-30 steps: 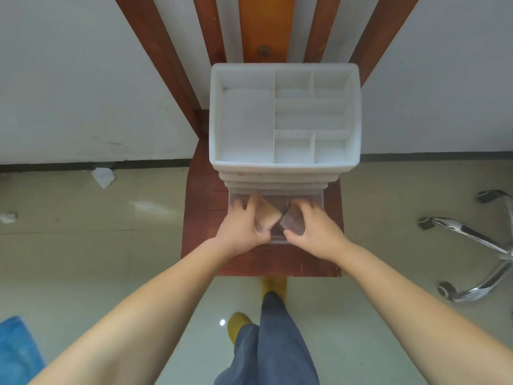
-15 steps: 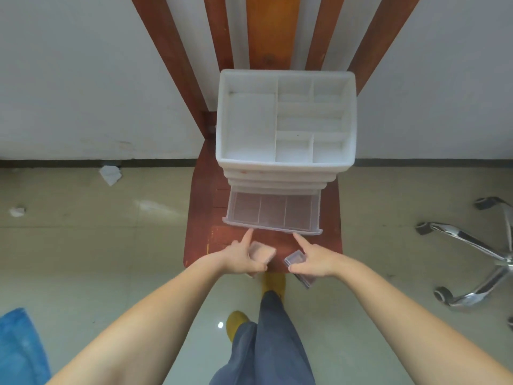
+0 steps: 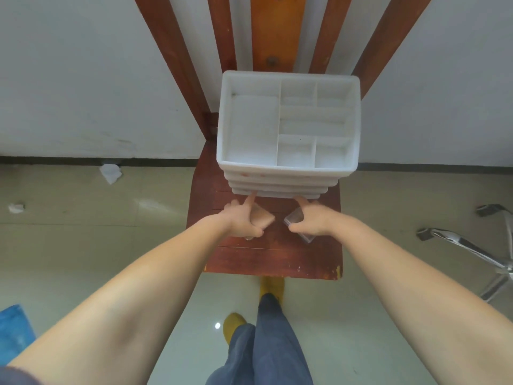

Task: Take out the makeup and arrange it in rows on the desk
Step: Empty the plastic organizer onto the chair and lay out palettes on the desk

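With each hand's forefinger pressed to the lowest drawer front of the white organiser (image 3: pixel 288 129), the left hand (image 3: pixel 244 222) grips a tan compact (image 3: pixel 261 219) and the right hand (image 3: pixel 312 220) what looks like a clear-cased one (image 3: pixel 295 218), so either could slip and drop just before the organiser.

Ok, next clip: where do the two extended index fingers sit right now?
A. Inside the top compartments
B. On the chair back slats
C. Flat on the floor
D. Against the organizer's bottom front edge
D: the left hand and right hand, each holding a small case, point index fingers against the lowest front edge of the white organizer.
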Available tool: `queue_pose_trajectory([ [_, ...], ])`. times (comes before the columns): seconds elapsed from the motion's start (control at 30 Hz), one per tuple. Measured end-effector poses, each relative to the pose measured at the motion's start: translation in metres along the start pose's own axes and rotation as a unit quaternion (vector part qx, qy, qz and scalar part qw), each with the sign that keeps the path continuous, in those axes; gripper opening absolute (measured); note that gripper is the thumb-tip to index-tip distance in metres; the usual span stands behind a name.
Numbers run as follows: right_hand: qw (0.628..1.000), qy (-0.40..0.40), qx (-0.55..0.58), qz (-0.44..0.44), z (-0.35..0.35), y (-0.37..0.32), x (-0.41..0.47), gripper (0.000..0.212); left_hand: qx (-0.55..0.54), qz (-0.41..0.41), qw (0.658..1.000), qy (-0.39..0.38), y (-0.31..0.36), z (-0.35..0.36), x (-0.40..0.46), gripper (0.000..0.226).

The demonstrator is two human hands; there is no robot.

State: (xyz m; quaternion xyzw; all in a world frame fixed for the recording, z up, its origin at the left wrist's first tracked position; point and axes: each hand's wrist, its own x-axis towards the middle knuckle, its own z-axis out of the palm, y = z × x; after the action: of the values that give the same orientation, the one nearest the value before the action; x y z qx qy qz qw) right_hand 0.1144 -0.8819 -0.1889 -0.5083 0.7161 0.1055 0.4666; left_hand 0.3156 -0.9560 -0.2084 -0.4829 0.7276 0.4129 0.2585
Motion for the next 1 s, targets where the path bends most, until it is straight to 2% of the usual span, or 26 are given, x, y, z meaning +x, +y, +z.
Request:
queue_pose_trajectory([
  [0.1, 0.997, 0.07, -0.009, -0.04, -0.001, -0.02, -0.034, 0.079, -0.025, 0.03, 0.998, 0.049, 0.002, -0.005, -0.038, 0.097],
  [0.2, 0.982, 0.138, -0.068, -0.107, -0.007, -0.045, -0.081, 0.064, -0.048, 0.043, 0.991, 0.119, 0.001, -0.016, -0.098, 0.08],
  [0.33, 0.954, 0.159, -0.164, -0.196, -0.027, -0.084, -0.14, 0.048, -0.017, 0.072, 0.975, 0.211, -0.004, -0.034, -0.182, 0.064],
  [0.47, 0.921, 0.194, -0.21, -0.265, -0.05, -0.13, -0.178, 0.047, -0.026, 0.065, 0.951, 0.302, -0.012, -0.046, -0.253, 0.065],
  [0.6, 0.892, 0.188, -0.25, -0.326, -0.058, -0.174, -0.201, 0.046, -0.074, 0.0, 0.931, 0.358, -0.027, -0.039, -0.312, 0.058],
  [0.73, 0.843, 0.146, -0.313, -0.412, -0.05, -0.211, -0.213, 0.047, -0.119, -0.094, 0.896, 0.417, -0.038, -0.01, -0.356, 0.059],
  [0.9, 0.747, 0.101, -0.425, -0.502, -0.023, -0.23, -0.237, 0.049, -0.219, -0.22, 0.824, 0.474, -0.021, 0.056, -0.395, 0.06],
  [1.0, 0.683, 0.062, -0.475, -0.551, 0.012, -0.234, -0.26, 0.044, -0.262, -0.292, 0.777, 0.492, -0.001, 0.116, -0.425, 0.06],
])
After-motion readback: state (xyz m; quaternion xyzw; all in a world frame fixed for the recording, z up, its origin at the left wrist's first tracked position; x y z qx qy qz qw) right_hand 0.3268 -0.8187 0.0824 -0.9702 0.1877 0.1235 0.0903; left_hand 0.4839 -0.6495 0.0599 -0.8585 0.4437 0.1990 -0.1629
